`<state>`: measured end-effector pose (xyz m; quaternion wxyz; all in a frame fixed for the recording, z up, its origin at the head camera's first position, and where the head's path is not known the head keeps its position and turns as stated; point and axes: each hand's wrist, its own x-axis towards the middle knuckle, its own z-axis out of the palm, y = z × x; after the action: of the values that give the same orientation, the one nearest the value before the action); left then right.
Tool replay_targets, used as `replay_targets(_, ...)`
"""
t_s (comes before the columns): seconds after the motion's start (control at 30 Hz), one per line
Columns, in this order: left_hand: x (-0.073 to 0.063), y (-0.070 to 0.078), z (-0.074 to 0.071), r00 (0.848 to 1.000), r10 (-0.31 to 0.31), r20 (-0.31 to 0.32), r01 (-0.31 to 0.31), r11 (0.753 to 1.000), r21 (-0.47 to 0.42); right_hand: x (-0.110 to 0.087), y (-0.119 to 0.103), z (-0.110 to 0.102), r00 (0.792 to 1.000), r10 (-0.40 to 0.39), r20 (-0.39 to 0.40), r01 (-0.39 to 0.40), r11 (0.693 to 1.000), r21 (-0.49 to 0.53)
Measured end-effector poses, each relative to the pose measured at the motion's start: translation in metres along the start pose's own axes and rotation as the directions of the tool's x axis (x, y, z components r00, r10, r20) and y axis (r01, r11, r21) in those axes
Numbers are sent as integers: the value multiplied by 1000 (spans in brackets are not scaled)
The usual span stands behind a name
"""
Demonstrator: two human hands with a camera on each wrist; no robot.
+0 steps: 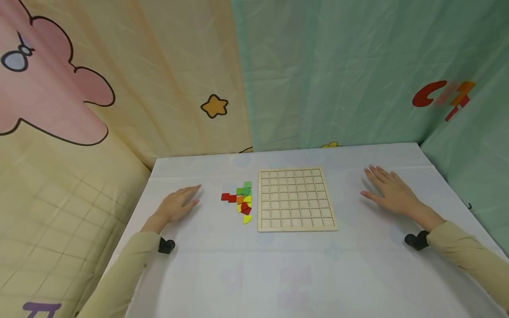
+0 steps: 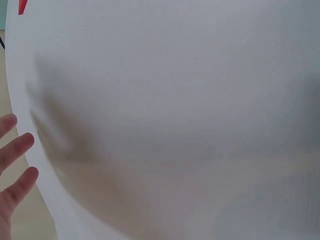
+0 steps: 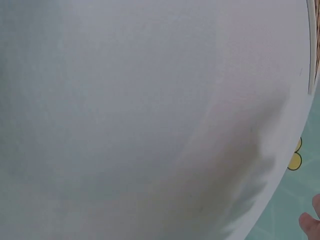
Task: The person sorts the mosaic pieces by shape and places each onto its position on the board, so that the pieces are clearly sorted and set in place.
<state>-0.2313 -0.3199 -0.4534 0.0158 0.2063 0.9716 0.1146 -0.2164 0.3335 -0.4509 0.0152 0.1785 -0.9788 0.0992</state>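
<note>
In the head view a square wooden grid board (image 1: pixel 295 200) lies flat near the middle of the table. Left of it is a loose cluster of small coloured tiles: green tiles (image 1: pixel 244 191), red tiles (image 1: pixel 225 197), an orange tile (image 1: pixel 240 200) and yellow pieces (image 1: pixel 247 219), some overlapping. My left hand (image 1: pixel 175 206), fingers extended, is over the table left of the tiles and holds nothing. Spread fingers show on my right hand (image 1: pixel 391 192), which is empty too, off to the right of the board. Fingertips of the left hand (image 2: pixel 17 170) edge into the left wrist view.
A white cloth covers the table (image 1: pixel 278 274). Yellow and green printed curtains (image 1: pixel 346 75) hang behind it and at the sides. Black wrist straps (image 1: pixel 416 240) sit at both sleeve cuffs.
</note>
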Motion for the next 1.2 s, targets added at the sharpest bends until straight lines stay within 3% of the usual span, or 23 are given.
replay_targets(0.3,4,18,4,996,-76,-54,74,997,-31,3,-13,5,999,-11,40,9,999,36)
replay_targets(0.53,12,33,6,989,-126,-75,121,991,-64,5,-24,15,999,-33,18,32,998,53)
replay_targets(0.87,20,54,11,988,-103,-111,98,994,-57,8,-39,28,994,-112,4,111,993,47)
replay_targets(1.2,30,73,19,986,-113,-124,97,987,-126,10,-54,37,981,-188,38,187,982,40)
